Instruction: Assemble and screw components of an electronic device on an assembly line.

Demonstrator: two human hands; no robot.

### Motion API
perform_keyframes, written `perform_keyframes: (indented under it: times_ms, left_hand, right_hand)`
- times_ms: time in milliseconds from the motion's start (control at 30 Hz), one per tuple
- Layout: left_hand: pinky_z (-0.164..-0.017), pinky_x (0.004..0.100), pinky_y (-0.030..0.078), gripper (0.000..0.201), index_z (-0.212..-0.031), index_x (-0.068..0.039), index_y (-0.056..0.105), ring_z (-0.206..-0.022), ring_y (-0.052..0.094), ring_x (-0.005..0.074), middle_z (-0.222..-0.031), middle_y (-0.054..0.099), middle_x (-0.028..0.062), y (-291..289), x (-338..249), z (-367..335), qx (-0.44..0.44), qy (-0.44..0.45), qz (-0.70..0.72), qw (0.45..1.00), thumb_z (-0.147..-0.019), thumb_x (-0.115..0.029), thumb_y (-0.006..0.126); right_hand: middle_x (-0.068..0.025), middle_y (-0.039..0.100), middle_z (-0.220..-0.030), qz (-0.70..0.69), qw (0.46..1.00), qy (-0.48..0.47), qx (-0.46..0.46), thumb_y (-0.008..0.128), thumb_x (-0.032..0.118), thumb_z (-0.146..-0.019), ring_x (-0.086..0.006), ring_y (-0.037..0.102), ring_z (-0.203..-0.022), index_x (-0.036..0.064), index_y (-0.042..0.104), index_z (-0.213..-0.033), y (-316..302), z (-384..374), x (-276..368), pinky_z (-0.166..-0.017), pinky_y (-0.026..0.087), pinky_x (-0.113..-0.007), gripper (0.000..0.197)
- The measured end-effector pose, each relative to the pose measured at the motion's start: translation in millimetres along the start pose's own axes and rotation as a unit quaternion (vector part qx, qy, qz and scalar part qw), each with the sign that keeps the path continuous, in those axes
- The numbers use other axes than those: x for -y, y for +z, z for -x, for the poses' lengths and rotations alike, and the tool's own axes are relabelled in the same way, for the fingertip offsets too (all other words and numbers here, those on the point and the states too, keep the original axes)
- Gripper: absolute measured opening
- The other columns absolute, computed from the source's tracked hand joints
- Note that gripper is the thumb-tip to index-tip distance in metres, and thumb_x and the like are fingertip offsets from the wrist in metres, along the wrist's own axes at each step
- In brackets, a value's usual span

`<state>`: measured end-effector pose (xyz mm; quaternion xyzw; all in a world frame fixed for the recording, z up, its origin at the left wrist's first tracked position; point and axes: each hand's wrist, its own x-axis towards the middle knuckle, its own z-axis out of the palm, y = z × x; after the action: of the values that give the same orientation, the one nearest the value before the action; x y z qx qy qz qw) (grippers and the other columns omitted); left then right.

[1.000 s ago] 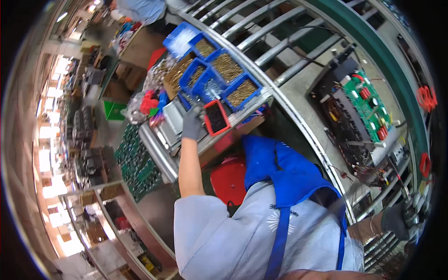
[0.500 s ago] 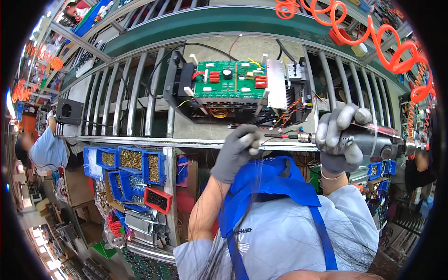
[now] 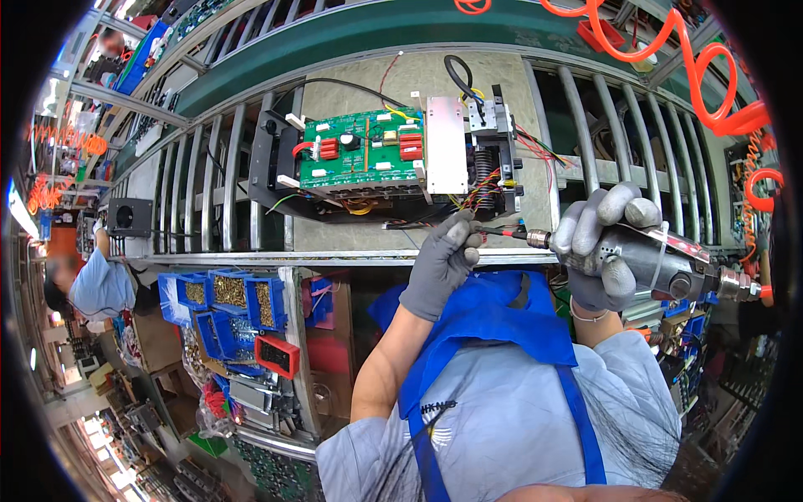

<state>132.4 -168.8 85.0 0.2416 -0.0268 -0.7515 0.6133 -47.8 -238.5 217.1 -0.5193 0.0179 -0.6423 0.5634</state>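
My right hand point(image 3: 598, 238), in a grey glove, is wrapped round a dark pneumatic screwdriver point(image 3: 640, 258) held level, its bit pointing left. At the tip of the red-and-black bit point(image 3: 506, 232) my left hand point(image 3: 443, 268), also gloved, has its fingers pinched together. Whatever is between those fingers is too small or hidden to make out. Just beyond both hands lies an open black device chassis point(image 3: 266, 171) with a green circuit board point(image 3: 368, 155), a silver metal plate point(image 3: 447, 146) and loose coloured wires point(image 3: 485, 197) at its right end.
The chassis rests on a grey board point(image 3: 535, 109) over a metal roller conveyor point(image 3: 222, 184). Blue bins of screws point(image 3: 228, 291) and a red bin point(image 3: 277, 356) stand at the lower left. An orange coiled hose point(image 3: 698, 84) hangs at upper right. Another person point(image 3: 99, 284) works at far left.
My left hand has moved right and up to the bit's tip, its fingers closing there. The chassis now appears further left and slightly turned in view. The right hand keeps its hold on the screwdriver.
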Motion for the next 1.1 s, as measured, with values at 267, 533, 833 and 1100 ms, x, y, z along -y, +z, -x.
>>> perform_keyframes:
  times_ms: [267, 533, 833, 1100]
  left_hand:
    - [-0.083, 0.0336, 0.057, 0.040, -0.131, 0.007, 0.042, -0.090, 0.064, 0.0219, -0.115, 0.057, 0.0186, 14.1, 10.4, 1.3, -0.092, 0.065, -0.039, 0.993, -0.100, -0.019, 0.044]
    - [-0.050, 0.0194, 0.041, 0.039, -0.107, -0.003, 0.053, -0.061, 0.049, 0.0082, -0.077, 0.051, 0.0042, 10.0, -10.4, -0.6, -0.063, 0.010, -0.121, 0.991, -0.096, -0.040, 0.054]
    - [-0.060, 0.0175, 0.044, 0.045, -0.134, 0.003, 0.046, -0.072, 0.056, 0.0078, -0.098, 0.059, 0.0060, 15.0, -32.7, -11.4, -0.023, -0.028, -0.149, 0.988, -0.097, -0.022, 0.053]
    - [-0.052, 0.0145, 0.042, 0.040, -0.110, -0.004, 0.056, -0.067, 0.053, 0.0048, -0.087, 0.058, 0.0023, -7.2, -41.0, -11.8, -0.028, -0.055, -0.035, 0.997, -0.090, -0.037, 0.064]
  right_hand:
    - [-0.0109, 0.055, -0.103, -0.078, 0.994, 0.066, -0.034, 0.074, 0.017, -0.080, -0.0190, 0.060, -0.074, 0.0087, 0.051, -0.126, -22.5, -7.8, -16.6, -0.064, 0.055, -0.038, 0.052]
    - [-0.0105, 0.054, -0.102, -0.061, 0.992, 0.083, -0.068, 0.072, 0.018, -0.081, -0.0189, 0.059, -0.073, 0.0087, 0.048, -0.124, -16.7, -8.6, -24.6, -0.065, 0.054, -0.038, 0.051]
    - [-0.0110, 0.052, -0.099, -0.001, 0.997, 0.054, -0.050, 0.070, 0.017, -0.082, -0.0183, 0.058, -0.068, 0.0061, 0.046, -0.124, 1.1, -18.0, -34.9, -0.064, 0.054, -0.038, 0.050]
    - [-0.0113, 0.051, -0.100, -0.011, 0.997, 0.072, -0.020, 0.067, 0.015, -0.084, -0.0175, 0.058, -0.068, 0.0049, 0.044, -0.125, 10.2, -25.2, -49.2, -0.064, 0.055, -0.039, 0.048]
